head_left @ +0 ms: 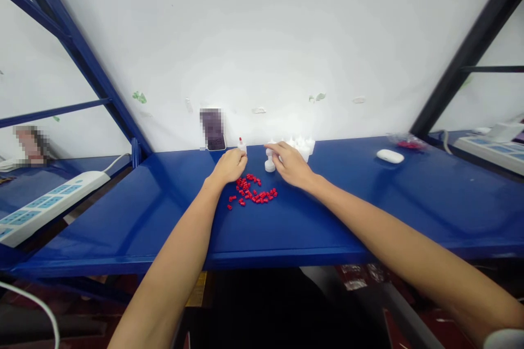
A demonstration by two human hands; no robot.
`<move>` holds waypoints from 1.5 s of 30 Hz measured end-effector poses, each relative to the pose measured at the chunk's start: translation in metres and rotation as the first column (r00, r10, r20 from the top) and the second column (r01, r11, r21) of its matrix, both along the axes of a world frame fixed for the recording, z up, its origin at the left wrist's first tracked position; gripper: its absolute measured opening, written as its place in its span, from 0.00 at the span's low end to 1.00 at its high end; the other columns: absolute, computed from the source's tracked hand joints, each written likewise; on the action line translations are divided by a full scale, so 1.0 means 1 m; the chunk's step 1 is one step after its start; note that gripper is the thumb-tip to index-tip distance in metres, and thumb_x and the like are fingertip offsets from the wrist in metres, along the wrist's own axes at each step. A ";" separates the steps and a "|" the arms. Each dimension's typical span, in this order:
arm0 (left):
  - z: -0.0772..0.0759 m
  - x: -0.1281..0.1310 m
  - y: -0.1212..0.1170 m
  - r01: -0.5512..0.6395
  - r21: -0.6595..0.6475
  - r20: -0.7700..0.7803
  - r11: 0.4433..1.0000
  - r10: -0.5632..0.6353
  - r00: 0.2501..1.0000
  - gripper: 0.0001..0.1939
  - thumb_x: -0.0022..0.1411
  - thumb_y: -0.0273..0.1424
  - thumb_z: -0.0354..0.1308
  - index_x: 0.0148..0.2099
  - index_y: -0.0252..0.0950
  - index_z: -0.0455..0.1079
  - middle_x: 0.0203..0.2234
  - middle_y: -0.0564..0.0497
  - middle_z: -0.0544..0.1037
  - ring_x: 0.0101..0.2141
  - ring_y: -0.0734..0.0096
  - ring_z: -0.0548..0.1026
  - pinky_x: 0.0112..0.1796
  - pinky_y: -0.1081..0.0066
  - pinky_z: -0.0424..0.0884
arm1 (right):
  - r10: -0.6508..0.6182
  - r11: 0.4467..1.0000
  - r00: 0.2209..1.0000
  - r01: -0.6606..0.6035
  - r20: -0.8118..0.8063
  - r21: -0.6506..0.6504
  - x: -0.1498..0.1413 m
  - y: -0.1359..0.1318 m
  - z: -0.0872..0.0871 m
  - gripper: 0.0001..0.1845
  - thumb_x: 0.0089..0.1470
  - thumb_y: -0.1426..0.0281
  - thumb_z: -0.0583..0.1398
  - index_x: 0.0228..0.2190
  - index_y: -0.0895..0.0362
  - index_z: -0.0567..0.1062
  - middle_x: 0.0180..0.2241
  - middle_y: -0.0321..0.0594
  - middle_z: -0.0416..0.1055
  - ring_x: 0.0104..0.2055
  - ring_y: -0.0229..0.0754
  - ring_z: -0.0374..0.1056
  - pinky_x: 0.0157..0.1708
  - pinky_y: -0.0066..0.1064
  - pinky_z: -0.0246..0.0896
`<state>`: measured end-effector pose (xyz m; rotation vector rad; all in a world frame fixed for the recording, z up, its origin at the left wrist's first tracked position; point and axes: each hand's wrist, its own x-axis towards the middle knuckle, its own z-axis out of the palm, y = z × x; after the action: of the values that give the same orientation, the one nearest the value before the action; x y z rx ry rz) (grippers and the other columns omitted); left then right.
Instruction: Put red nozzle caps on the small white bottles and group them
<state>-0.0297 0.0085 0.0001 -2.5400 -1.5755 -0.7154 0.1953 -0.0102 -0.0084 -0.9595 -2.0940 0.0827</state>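
Left hand: fingers curled inward, back of the hand up, just beside a small red-tipped white bottle. The bottle stands upright at the far side of the blue table; whether the fingertips grip it is hidden. If they do, the low hold probably serves to steady the base and leave the red tip free.

Right hand: index finger reaches out, thumb bent lower, a partly open pose around a white piece between the two hands. Contact cannot be told (the piece is too small to say if it is one part or two).

Red caps lie loose on the near side of both hands, probably spread so that single ones are easy to pick. White bottles stand grouped beyond the right hand, near the wall; presumably within short reach. The hand partly hides them and stands in the way of a direct view.

Around: a phone leans on the wall, far left of the hands; a white oval object and a clear bag with red contents lie to the right, well apart from the hands. Nearest likely obstruction: the loose caps, easily brushed by a low wrist.
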 end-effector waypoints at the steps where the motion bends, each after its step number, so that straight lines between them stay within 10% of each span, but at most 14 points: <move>1: -0.002 0.000 0.001 0.016 -0.019 -0.009 1.000 -0.017 1.000 0.16 0.61 0.30 0.44 0.29 0.36 0.71 0.30 0.45 0.78 0.34 0.61 0.74 0.39 0.65 0.67 | -0.009 1.000 1.000 0.009 0.026 -0.001 0.000 0.002 -0.002 0.20 0.62 0.74 0.49 0.51 0.59 0.74 0.43 0.47 0.72 0.45 0.45 0.69 0.48 0.36 0.63; 7: -0.009 0.004 0.000 0.079 -0.104 -0.037 0.992 -0.083 0.996 0.15 0.58 0.32 0.47 0.29 0.37 0.75 0.28 0.48 0.79 0.30 0.64 0.75 0.37 0.68 0.67 | -0.088 0.996 0.988 0.090 0.131 -0.010 -0.004 0.006 -0.009 0.22 0.60 0.75 0.52 0.54 0.63 0.74 0.58 0.56 0.66 0.58 0.50 0.66 0.57 0.41 0.60; 14: -0.009 0.008 -0.005 -0.004 -0.062 -0.013 0.998 0.003 1.000 0.16 0.60 0.34 0.49 0.27 0.37 0.74 0.24 0.47 0.77 0.28 0.62 0.74 0.35 0.67 0.67 | -0.031 0.999 0.980 0.038 0.194 -0.033 -0.005 0.005 -0.009 0.20 0.62 0.77 0.50 0.50 0.61 0.77 0.51 0.53 0.72 0.53 0.48 0.69 0.54 0.39 0.62; 24: -0.019 -0.003 0.040 -0.237 0.084 0.289 0.968 0.204 0.935 0.25 0.64 0.29 0.48 0.63 0.38 0.62 0.57 0.40 0.68 0.55 0.55 0.69 0.55 0.58 0.65 | -0.123 0.989 0.947 0.140 0.297 -0.037 -0.005 0.000 -0.007 0.16 0.62 0.73 0.53 0.47 0.58 0.77 0.47 0.49 0.72 0.45 0.49 0.71 0.42 0.37 0.65; 30: -0.019 -0.003 0.057 -0.162 0.082 0.332 0.983 0.126 0.935 0.16 0.66 0.31 0.49 0.54 0.36 0.69 0.44 0.44 0.79 0.43 0.63 0.76 0.48 0.64 0.69 | -0.226 0.971 0.919 0.237 0.324 0.006 -0.007 -0.007 0.000 0.15 0.63 0.71 0.54 0.44 0.57 0.79 0.46 0.50 0.71 0.45 0.51 0.70 0.39 0.38 0.65; 45: 0.010 0.003 0.017 -0.193 0.190 0.551 0.963 0.058 0.832 0.08 0.61 0.34 0.56 0.38 0.35 0.73 0.32 0.50 0.81 0.27 0.70 0.79 0.36 0.71 0.72 | -0.262 0.965 0.944 0.251 0.201 0.078 -0.010 -0.013 0.006 0.12 0.63 0.70 0.51 0.45 0.56 0.71 0.44 0.48 0.71 0.42 0.47 0.69 0.35 0.35 0.62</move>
<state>-0.0264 0.0250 0.0097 -2.1357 -1.6401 -1.6092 0.1858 -0.0228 -0.0020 -1.2467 -2.1277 -0.2141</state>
